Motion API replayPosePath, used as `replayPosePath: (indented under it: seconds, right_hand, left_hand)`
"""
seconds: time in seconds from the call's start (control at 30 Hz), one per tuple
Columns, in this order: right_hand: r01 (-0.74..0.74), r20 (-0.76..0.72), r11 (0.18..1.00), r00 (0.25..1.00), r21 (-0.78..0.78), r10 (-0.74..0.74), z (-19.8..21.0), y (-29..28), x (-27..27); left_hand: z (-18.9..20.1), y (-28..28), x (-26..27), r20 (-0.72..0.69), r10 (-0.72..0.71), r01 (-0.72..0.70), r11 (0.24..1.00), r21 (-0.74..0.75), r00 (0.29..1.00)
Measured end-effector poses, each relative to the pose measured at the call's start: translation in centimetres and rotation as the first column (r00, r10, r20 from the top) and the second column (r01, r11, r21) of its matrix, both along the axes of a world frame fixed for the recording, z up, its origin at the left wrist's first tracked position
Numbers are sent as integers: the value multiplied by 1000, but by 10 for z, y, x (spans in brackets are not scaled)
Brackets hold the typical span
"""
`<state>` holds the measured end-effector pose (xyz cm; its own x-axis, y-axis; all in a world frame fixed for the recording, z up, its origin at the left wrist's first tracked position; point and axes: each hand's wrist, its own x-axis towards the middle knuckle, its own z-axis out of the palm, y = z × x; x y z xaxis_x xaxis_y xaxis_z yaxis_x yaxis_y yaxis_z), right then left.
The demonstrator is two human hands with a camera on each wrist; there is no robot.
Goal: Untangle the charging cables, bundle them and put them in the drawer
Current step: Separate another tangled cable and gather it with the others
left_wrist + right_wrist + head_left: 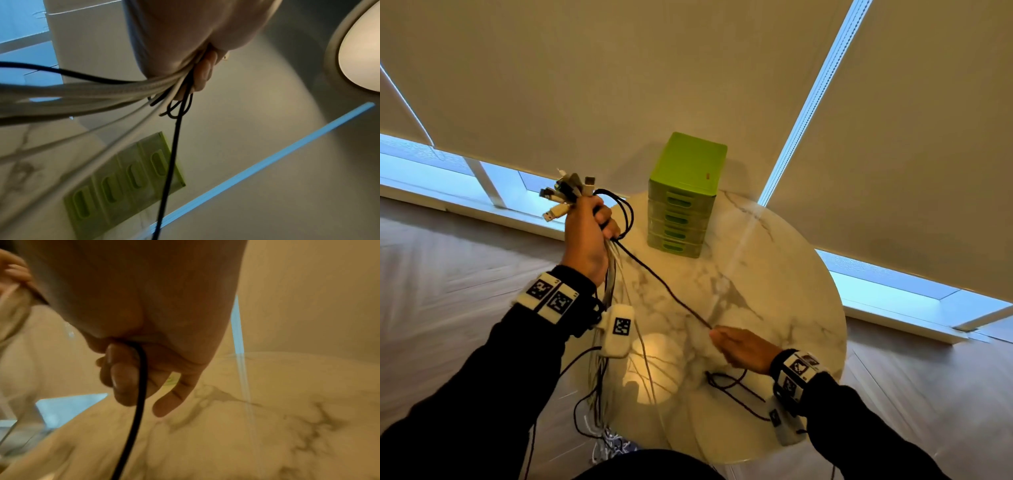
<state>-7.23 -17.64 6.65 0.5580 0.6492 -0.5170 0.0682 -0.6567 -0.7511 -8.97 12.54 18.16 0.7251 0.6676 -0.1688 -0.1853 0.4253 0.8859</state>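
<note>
Head view: left hand (pixel 589 236) raised, clenched round cable bundle (pixel 566 195); black cable (pixel 661 281) stretched down to right hand (pixel 743 347) above marble surface (pixel 774 274); green drawer unit (pixel 683 195) at rear.
Left wrist: fingers (pixel 205 71) curled round pale cords.
Right wrist: fingers (pixel 123 378) pinching black cable.

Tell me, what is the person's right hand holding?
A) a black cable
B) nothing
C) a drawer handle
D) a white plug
A: the right hand has its fingers curled round the black cable, which runs taut up to the bundle of cables gripped in the left hand.
</note>
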Motion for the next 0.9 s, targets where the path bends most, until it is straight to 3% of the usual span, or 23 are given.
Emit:
replayPosePath:
  seconds: [0.07,0.13,0.23,0.33,0.53,0.7,0.77,0.83,0.9]
  right_hand:
    - [145,143,989,979,10,-145,5,-5,17]
    - [246,341,969,909,29,-241,19,2,35]
    - [309,423,935,834,174,-354,50,23,48]
    - [188,454,944,839,272,-298,82,41,42]
    - [-29,553,972,826,235,-109,104,35,19]
    - [89,498,990,857,112,-134,89,-20,12]
    - [153,525,985,833,85,-175,78,-48,5]
    - [221,541,971,808,90,-234,73,-67,-2]
    - [287,521,946,790,151,-323,72,-74,-8]
  left_hand:
    - [0,-10,-3,-42,-48,53,989,141,998]
    - [-5,-30,-8,-110,-107,132,958,255,988]
    - [-26,-59,-9,-234,-251,318,893,318,939]
    - [-34,-85,-12,-252,-384,447,848,283,888]
    - [-37,-118,4,-200,-576,603,789,118,793]
    - [-26,-132,24,-156,-522,533,845,40,839]
    - [-19,-133,33,-165,-541,550,835,6,825]
    - [-19,-145,37,-220,-616,628,778,-18,756]
    - [-24,-166,31,-306,-711,743,669,-19,633]
